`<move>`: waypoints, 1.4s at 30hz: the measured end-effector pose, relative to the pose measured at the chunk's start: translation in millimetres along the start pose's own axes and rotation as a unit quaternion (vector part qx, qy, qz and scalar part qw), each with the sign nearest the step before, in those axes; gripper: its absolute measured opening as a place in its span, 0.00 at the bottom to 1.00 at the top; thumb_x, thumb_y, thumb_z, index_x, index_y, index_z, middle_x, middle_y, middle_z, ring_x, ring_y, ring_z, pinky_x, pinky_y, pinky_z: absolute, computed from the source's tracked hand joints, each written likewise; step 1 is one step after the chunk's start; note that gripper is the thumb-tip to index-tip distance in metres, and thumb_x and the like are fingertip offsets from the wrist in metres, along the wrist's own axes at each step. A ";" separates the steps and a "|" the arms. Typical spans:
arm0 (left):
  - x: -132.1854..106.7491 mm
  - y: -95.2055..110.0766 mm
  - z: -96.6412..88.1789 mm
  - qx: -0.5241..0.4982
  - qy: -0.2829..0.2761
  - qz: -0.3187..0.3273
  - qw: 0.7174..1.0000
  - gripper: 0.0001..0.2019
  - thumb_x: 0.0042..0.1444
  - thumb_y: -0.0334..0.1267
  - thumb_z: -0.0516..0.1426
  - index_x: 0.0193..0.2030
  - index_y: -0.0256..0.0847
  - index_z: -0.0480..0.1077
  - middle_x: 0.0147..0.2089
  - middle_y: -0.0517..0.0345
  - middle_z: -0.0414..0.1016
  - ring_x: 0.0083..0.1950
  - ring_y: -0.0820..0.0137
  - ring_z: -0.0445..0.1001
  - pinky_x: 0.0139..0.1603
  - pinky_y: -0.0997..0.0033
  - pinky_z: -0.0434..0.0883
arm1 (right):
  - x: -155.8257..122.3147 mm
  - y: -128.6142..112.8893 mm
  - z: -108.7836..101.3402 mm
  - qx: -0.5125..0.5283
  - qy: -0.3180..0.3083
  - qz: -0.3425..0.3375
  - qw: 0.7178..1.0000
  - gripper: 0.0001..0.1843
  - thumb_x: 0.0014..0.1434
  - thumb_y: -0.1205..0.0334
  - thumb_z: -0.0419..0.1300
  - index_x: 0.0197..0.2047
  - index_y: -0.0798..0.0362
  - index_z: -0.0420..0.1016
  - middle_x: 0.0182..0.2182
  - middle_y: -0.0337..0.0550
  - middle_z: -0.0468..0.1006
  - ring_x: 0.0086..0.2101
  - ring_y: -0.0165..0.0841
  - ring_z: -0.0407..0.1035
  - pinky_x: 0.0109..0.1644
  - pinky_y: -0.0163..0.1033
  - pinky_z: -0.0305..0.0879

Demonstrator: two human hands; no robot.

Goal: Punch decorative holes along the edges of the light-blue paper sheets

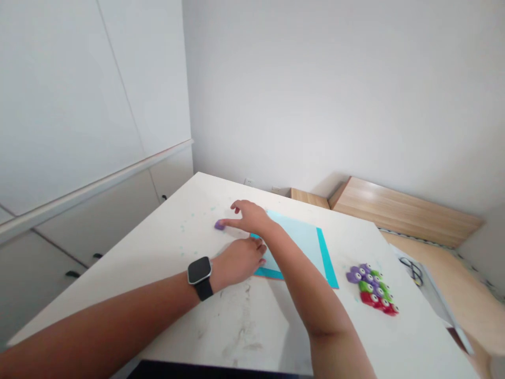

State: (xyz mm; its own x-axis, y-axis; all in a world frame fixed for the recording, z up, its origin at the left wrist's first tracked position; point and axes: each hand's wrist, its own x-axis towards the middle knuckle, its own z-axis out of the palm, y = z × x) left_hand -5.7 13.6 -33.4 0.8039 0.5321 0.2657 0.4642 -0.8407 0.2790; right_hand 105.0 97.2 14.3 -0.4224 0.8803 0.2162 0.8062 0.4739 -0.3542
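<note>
My right hand (249,215) reaches across the white table (165,247) with its fingers stretched out. One fingertip touches a small purple piece (219,225). My left hand (239,260), with a black smartwatch (199,272) on the wrist, lies fingers-down on the near left corner of a light blue paper sheet (300,237). That sheet rests on a darker teal sheet (326,258). My right forearm crosses over the paper.
A cluster of small purple, green and red figures with eyes (373,289) sits right of the paper. Tiny paper bits (189,221) dot the table's left part. White cabinets (79,158) stand left; wooden boards (402,210) and a black cable (412,269) lie right.
</note>
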 end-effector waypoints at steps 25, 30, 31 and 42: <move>5.3 -15.5 -6.8 -0.046 0.036 -0.012 0.998 0.13 0.65 0.46 0.52 0.49 0.44 0.73 0.48 0.53 0.76 0.48 0.62 0.75 0.48 0.64 0.69 | -296.2 137.4 -141.6 -0.173 -0.086 0.348 0.917 0.10 0.49 0.58 0.67 0.37 0.48 0.80 0.39 0.50 0.77 0.45 0.45 0.71 0.51 0.45 0.64; 2.4 6.2 -26.9 -0.140 0.109 -0.049 0.983 0.24 0.60 0.52 0.58 0.61 0.48 0.64 0.55 0.56 0.74 0.45 0.67 0.76 0.48 0.66 0.71 | -229.9 58.8 -124.3 0.022 -0.028 0.244 0.969 0.14 0.59 0.50 0.60 0.43 0.50 0.75 0.37 0.43 0.79 0.36 0.37 0.73 0.40 0.39 0.67; 1.6 11.3 -30.8 -0.164 0.111 -0.045 0.979 0.27 0.58 0.54 0.60 0.61 0.48 0.64 0.55 0.56 0.74 0.44 0.68 0.76 0.47 0.67 0.71 | -214.6 42.3 -115.1 0.063 -0.037 0.219 0.973 0.14 0.58 0.50 0.61 0.42 0.51 0.74 0.36 0.42 0.79 0.34 0.35 0.73 0.38 0.38 0.67; 6.0 -5.2 -42.4 -0.286 0.073 -0.054 0.954 0.17 0.55 0.41 0.64 0.51 0.45 0.70 0.47 0.57 0.79 0.48 0.66 0.77 0.47 0.71 0.69 | -142.6 3.8 -42.2 0.256 -0.012 0.169 0.952 0.17 0.59 0.49 0.62 0.45 0.53 0.71 0.38 0.44 0.79 0.35 0.35 0.75 0.35 0.37 0.71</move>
State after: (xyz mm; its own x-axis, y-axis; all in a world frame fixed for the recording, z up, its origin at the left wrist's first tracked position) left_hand -19.1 25.5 5.8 0.6826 0.6566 0.3208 0.2298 -0.6096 0.7587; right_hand 185.8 -27.5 20.6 -0.1885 0.9820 -0.0083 0.5931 0.1071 -0.7980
